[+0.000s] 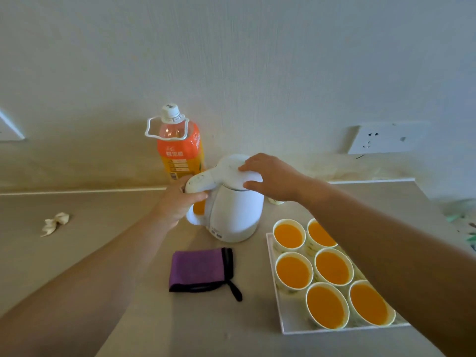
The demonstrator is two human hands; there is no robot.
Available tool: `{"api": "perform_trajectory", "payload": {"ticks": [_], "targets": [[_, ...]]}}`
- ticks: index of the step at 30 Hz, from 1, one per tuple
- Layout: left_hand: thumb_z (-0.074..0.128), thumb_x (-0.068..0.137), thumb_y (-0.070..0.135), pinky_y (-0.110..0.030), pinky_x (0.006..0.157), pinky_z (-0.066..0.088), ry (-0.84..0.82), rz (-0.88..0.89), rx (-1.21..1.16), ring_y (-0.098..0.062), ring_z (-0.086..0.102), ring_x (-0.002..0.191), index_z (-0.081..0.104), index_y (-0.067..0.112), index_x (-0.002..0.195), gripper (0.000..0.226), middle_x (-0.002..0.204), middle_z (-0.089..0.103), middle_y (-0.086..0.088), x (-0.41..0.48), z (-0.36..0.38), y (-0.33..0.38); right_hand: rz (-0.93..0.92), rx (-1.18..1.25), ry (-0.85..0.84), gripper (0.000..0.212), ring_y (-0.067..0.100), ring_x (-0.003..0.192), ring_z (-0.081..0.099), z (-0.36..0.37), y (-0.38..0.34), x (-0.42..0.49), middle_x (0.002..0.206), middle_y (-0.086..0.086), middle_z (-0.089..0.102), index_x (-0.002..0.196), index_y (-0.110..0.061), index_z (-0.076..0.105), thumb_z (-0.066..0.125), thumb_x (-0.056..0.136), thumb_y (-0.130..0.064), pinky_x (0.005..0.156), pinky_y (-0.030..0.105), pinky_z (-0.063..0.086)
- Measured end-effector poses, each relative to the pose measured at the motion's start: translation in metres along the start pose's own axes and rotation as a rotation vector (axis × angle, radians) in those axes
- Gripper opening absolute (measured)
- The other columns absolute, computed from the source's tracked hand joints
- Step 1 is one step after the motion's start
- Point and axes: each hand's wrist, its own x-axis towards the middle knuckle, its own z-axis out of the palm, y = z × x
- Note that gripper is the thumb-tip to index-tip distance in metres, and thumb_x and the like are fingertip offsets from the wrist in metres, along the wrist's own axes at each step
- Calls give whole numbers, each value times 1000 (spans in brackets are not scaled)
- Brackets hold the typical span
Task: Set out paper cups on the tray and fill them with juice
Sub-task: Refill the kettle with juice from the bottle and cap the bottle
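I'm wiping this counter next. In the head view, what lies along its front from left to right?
Crumpled paper → purple cloth → tray holding six filled cups. The juice bottle and kettle stand farther back, overlapping the cloth's span, so they are left out.

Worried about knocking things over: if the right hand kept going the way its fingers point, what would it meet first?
The right hand holds the white kettle's lid, so that comes first; past it, likely the juice bottle, though depth is unclear.
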Motion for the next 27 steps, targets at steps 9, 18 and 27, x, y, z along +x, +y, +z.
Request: {"api": "perform_trajectory", "payload": {"ticks": [9,18,27], "targets": [[73,51,16,-24,85,44,-65,-135,-6,-14,58,100,61,29,104,55,103,66,4,0,-35,-22,-67,25,12,44,17,133,32,18,-12,9,146,-7,40,137,-30,47,55,94,-33,108,26,22],[79,69,13,-36,89,46,103,-12,437,-23,58,107,54,15,125,61,115,60,-4,-8,-40,-8,207,390,94,112,26,143,14,42,-2,7,156,3,14,151,-18,11,82,68,-41,113,43,21],[42,74,60,-42,99,39,79,421,1088,-33,50,117,56,20,132,72,130,52,-9,-24,10,7,335,897,-20,79,16,118,53,79,15,5,120,-5,58,127,-17,47,88,61,-26,102,39,43]]}}
